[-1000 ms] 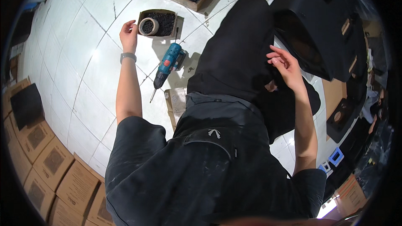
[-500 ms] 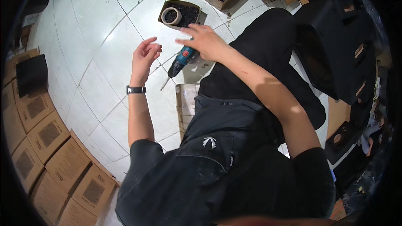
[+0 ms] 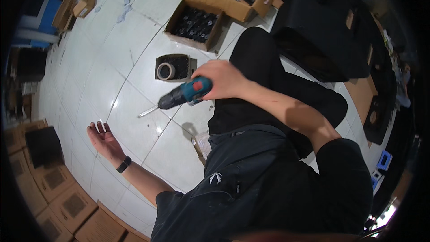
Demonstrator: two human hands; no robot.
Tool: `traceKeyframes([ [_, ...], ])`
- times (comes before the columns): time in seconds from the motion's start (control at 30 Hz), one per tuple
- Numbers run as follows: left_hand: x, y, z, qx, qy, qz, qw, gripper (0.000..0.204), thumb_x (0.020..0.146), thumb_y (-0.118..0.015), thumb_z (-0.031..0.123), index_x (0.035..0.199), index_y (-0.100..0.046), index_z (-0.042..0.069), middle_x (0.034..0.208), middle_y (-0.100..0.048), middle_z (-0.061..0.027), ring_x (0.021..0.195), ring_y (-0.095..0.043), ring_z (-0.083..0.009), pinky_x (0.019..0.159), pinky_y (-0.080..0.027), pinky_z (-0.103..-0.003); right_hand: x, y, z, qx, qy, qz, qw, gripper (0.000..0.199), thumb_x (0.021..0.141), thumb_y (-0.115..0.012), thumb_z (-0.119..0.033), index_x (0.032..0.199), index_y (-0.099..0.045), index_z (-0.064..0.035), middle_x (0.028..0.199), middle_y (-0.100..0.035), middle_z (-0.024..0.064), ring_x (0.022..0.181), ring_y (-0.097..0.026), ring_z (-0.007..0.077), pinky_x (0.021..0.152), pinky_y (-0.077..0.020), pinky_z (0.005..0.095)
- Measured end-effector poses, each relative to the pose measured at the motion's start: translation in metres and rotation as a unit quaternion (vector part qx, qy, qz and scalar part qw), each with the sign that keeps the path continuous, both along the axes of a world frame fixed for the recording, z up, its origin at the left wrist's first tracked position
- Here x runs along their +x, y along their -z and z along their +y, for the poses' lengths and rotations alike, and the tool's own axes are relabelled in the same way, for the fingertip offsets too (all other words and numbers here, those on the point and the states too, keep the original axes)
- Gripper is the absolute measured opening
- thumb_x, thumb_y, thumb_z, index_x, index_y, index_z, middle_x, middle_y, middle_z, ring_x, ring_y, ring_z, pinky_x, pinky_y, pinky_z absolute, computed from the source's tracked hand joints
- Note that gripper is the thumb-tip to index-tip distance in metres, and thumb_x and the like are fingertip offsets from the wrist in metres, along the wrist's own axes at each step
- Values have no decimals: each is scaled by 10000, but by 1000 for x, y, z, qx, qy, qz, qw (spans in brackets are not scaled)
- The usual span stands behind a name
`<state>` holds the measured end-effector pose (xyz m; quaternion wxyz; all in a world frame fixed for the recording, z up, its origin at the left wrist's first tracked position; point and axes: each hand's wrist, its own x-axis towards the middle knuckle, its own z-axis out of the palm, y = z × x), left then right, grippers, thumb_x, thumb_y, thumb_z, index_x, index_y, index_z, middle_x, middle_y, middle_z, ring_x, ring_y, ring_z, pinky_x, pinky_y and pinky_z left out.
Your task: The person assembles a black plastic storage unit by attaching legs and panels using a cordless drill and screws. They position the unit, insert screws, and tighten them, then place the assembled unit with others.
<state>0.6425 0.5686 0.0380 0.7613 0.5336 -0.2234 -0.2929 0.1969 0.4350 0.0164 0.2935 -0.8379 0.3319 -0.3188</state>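
Note:
My right hand (image 3: 221, 79) is wrapped round a teal and black cordless drill (image 3: 186, 93) with a long silver bit pointing to the left. The drill is held over the tiled floor. Just beyond it sits a small box of dark screws (image 3: 181, 66), with a round cup (image 3: 165, 71) of the same small dark pieces inside. Out to the left, my left hand (image 3: 105, 141) is raised palm up with its fingers apart and nothing visible in it. A dark watch band circles that wrist.
Farther off stand a cardboard box of black parts (image 3: 169, 31) and a longer open carton (image 3: 210, 5). A large black speaker cabinet (image 3: 309, 40) is at the right. Stacked brown cartons (image 3: 71, 206) line the left, with a black box (image 3: 43, 145) on top.
My right hand has closed on the drill and lifted it off the floor, turning its bit leftward. My left hand has moved away to the left. The view has shifted too.

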Motion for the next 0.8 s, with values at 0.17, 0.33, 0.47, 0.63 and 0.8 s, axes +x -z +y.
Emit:
traceKeyframes([
  [0.17,-74,14,-51,-55,161,118,978,236,1122,-614,296,1249,-661,102,1239,-696,6,1156,-627,-179,1048,-514,-402,-123,-111,49,90,182,-57,978,575,655,-1008,-280,1099,-723,-51,945,-759,97,887,-764,195,854,-584,305],
  [0.33,-207,43,-81,-13,402,114,908,284,1090,-674,264,1273,-616,55,1295,-645,-60,1189,-629,-222,1047,-524,-429,-207,-105,133,206,321,-92,920,554,699,-1014,-209,1116,-693,-35,1025,-757,79,947,-732,174,870,-583,323],
  [0.47,-310,42,-98,50,470,27,881,240,1096,-667,183,1256,-647,5,1269,-692,-107,1186,-666,-191,1077,-549,-347,-236,-44,179,313,379,-116,863,586,683,-1019,-191,1139,-689,-32,1034,-749,97,870,-726,168,661,-589,320],
  [0.63,-354,29,-110,17,520,97,848,253,1091,-675,212,1243,-662,10,1277,-729,-133,1190,-728,-266,1034,-604,-364,-240,-20,193,261,388,-134,874,613,688,-1016,-212,1156,-675,-9,948,-719,95,643,-670,130,445,-463,243],
  [0.8,-371,19,-102,32,532,121,837,226,1088,-677,199,1234,-666,27,1292,-728,-146,1173,-739,-254,982,-634,-357,-240,-32,195,285,371,-129,874,586,661,-1031,-256,1086,-704,-19,933,-720,82,750,-690,148,616,-526,285],
])
